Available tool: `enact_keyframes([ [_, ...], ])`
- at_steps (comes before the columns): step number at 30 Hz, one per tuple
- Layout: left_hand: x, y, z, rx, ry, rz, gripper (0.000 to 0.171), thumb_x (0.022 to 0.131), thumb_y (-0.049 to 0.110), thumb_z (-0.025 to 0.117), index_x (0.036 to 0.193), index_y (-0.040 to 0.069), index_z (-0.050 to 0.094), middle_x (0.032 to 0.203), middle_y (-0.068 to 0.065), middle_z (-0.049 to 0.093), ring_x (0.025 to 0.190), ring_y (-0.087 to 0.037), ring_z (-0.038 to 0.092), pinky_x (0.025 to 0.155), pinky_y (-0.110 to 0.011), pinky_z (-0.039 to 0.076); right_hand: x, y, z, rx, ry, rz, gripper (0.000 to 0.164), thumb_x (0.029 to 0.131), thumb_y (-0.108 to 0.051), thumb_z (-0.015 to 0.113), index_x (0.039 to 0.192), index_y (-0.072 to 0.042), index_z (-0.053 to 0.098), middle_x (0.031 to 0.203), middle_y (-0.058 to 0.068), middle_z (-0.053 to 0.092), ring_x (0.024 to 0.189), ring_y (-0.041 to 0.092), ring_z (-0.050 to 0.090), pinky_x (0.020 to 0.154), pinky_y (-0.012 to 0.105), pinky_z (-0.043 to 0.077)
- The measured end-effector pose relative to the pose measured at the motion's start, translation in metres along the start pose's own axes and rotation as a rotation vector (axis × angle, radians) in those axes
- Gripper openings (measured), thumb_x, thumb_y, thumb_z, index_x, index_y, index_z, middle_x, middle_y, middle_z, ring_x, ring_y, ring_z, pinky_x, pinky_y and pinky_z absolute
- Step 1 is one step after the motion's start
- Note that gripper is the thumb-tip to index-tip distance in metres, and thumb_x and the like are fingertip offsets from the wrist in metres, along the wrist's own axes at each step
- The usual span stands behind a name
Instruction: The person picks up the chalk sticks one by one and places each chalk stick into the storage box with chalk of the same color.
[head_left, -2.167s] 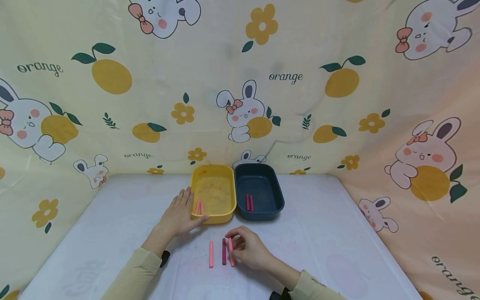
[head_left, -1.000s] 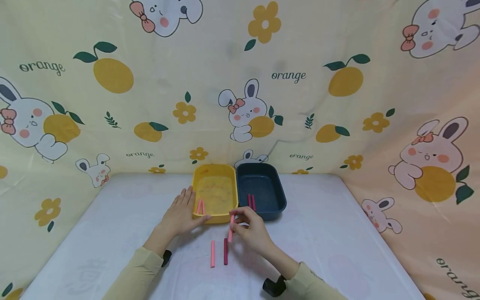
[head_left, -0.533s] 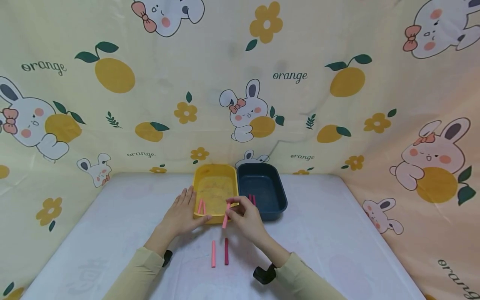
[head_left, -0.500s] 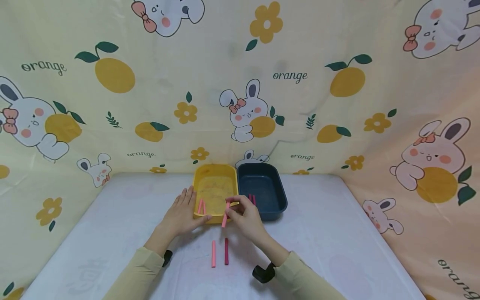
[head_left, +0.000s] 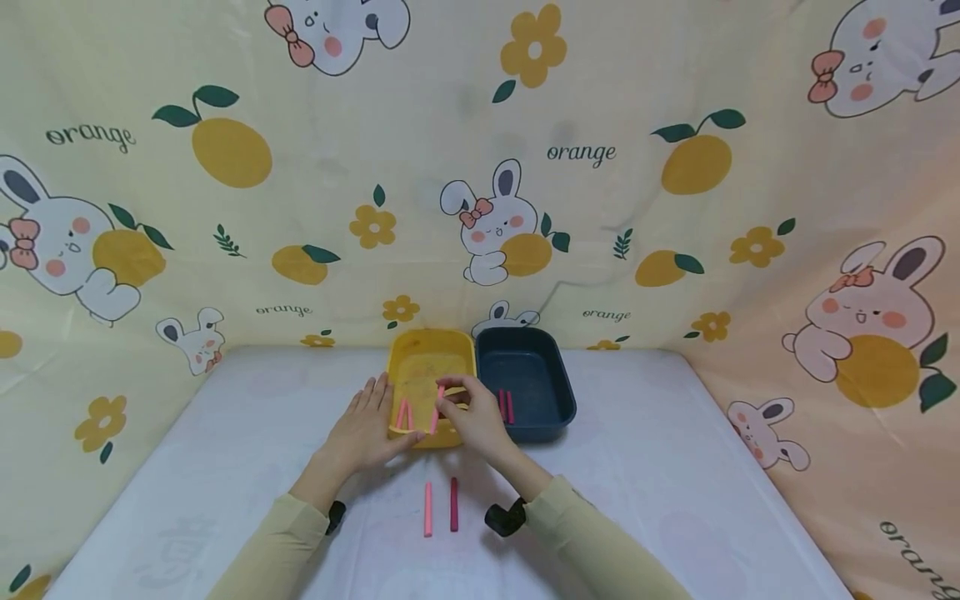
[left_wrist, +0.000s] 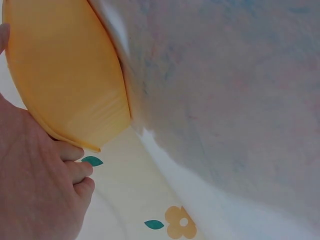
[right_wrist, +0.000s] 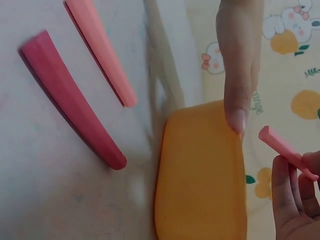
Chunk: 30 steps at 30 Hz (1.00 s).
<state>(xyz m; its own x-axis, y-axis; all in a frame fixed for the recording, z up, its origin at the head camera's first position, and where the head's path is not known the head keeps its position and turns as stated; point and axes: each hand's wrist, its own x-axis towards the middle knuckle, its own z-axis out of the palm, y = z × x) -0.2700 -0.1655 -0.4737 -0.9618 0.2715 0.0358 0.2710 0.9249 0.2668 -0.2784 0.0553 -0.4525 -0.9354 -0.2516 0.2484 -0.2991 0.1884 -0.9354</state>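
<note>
My right hand (head_left: 476, 421) pinches a light pink crayon (head_left: 434, 423) between thumb and fingers, tilted above the front of the yellow box (head_left: 446, 437). In the right wrist view, the held crayon (right_wrist: 281, 144) sticks out past the fingertips. My left hand (head_left: 363, 429) rests with straight fingers along that box's left side, its thumb at the front rim. Two light pink crayons (head_left: 408, 414) lie inside the yellow box. On the table in front are a light pink crayon (head_left: 428, 510) and a dark pink one (head_left: 453, 505), side by side.
A dark blue box (head_left: 542, 432) stands against the yellow box's right side, with two dark pink crayons (head_left: 510, 407) in it. Behind the white-covered table (head_left: 637, 467) hangs a patterned cloth (head_left: 420, 167). Black wrist devices (head_left: 506, 517) sit at both sleeves.
My right hand has picked the light pink crayon off the table and carried it up and left, over the yellow box's front. My left hand has stayed on the box.
</note>
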Motion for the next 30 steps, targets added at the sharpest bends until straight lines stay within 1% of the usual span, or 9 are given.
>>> enact_keyframes([
  [2, 0.000, 0.000, 0.000, 0.001, -0.001, -0.005, 0.115, 0.094, 0.078, 0.050, 0.161, -0.011, 0.018, 0.171, -0.026, 0.007, 0.158, -0.046, 0.010, 0.127, -0.057, 0.017, 0.005, 0.003, 0.001, 0.009, -0.009, 0.004, 0.031, 0.100, -0.004, 0.068, 0.130, 0.000, 0.065, 0.121, 0.015, 0.068, 0.092, 0.022, 0.074, 0.080, 0.041, 0.064],
  [4, 0.000, 0.000, 0.000, -0.001, 0.006, -0.003, 0.114, 0.094, 0.077, 0.051, 0.161, -0.011, 0.019, 0.171, -0.027, 0.008, 0.158, -0.046, 0.011, 0.127, -0.057, 0.018, 0.011, 0.004, 0.003, 0.008, -0.017, 0.012, 0.030, 0.100, -0.003, 0.067, 0.130, -0.001, 0.065, 0.119, 0.015, 0.068, 0.092, 0.023, 0.074, 0.083, 0.045, 0.063],
  [10, -0.001, 0.000, -0.001, 0.014, 0.023, 0.013, 0.112, 0.095, 0.075, 0.051, 0.160, -0.011, 0.022, 0.171, -0.028, 0.011, 0.157, -0.046, 0.012, 0.127, -0.058, 0.019, 0.028, 0.009, 0.007, -0.064, -0.067, 0.052, 0.029, 0.099, -0.004, 0.068, 0.128, -0.004, 0.067, 0.118, 0.010, 0.067, 0.090, 0.018, 0.073, 0.080, 0.033, 0.063],
  [11, -0.001, 0.000, -0.001, 0.015, 0.023, 0.016, 0.112, 0.095, 0.075, 0.051, 0.160, -0.011, 0.022, 0.171, -0.028, 0.011, 0.157, -0.046, 0.012, 0.127, -0.058, 0.019, 0.031, 0.010, 0.008, -0.068, -0.081, 0.063, 0.028, 0.099, -0.004, 0.068, 0.127, -0.004, 0.067, 0.117, 0.010, 0.067, 0.090, 0.017, 0.072, 0.080, 0.033, 0.064],
  [16, -0.001, -0.001, 0.000, 0.013, 0.018, 0.022, 0.111, 0.095, 0.075, 0.049, 0.160, -0.011, 0.022, 0.171, -0.027, 0.010, 0.157, -0.047, 0.012, 0.127, -0.057, 0.018, 0.045, 0.012, 0.011, -0.053, -0.189, 0.122, 0.024, 0.100, -0.003, 0.067, 0.124, -0.003, 0.068, 0.116, 0.013, 0.067, 0.090, 0.020, 0.072, 0.085, 0.044, 0.063],
  [18, -0.001, -0.001, 0.000, 0.015, 0.019, 0.026, 0.111, 0.095, 0.075, 0.049, 0.160, -0.011, 0.022, 0.171, -0.027, 0.010, 0.157, -0.046, 0.012, 0.127, -0.057, 0.018, 0.049, 0.012, 0.012, -0.067, -0.232, 0.150, 0.024, 0.101, -0.004, 0.066, 0.125, -0.004, 0.068, 0.117, 0.012, 0.067, 0.091, 0.021, 0.072, 0.087, 0.043, 0.063],
  [22, -0.002, 0.000, -0.001, 0.012, 0.022, 0.029, 0.111, 0.095, 0.075, 0.050, 0.159, -0.012, 0.022, 0.170, -0.028, 0.011, 0.157, -0.047, 0.012, 0.127, -0.057, 0.018, 0.056, 0.015, 0.015, -0.113, -0.285, 0.194, 0.023, 0.103, -0.007, 0.064, 0.126, -0.003, 0.067, 0.113, 0.009, 0.066, 0.091, 0.021, 0.072, 0.085, 0.034, 0.063],
  [27, -0.002, 0.000, -0.001, 0.014, 0.016, 0.024, 0.113, 0.095, 0.077, 0.049, 0.160, -0.011, 0.021, 0.170, -0.028, 0.010, 0.157, -0.046, 0.012, 0.127, -0.057, 0.018, 0.063, 0.018, 0.018, -0.099, -0.322, 0.244, 0.023, 0.103, -0.005, 0.062, 0.126, 0.000, 0.065, 0.109, 0.010, 0.064, 0.091, 0.023, 0.073, 0.084, 0.035, 0.063],
  [30, -0.001, 0.000, 0.000, 0.013, 0.011, 0.018, 0.113, 0.095, 0.077, 0.048, 0.160, -0.011, 0.021, 0.171, -0.027, 0.009, 0.158, -0.046, 0.011, 0.127, -0.057, 0.018, 0.068, 0.020, 0.018, -0.083, -0.327, 0.292, 0.024, 0.104, -0.004, 0.062, 0.127, 0.000, 0.065, 0.108, 0.010, 0.064, 0.091, 0.023, 0.074, 0.084, 0.035, 0.063],
])
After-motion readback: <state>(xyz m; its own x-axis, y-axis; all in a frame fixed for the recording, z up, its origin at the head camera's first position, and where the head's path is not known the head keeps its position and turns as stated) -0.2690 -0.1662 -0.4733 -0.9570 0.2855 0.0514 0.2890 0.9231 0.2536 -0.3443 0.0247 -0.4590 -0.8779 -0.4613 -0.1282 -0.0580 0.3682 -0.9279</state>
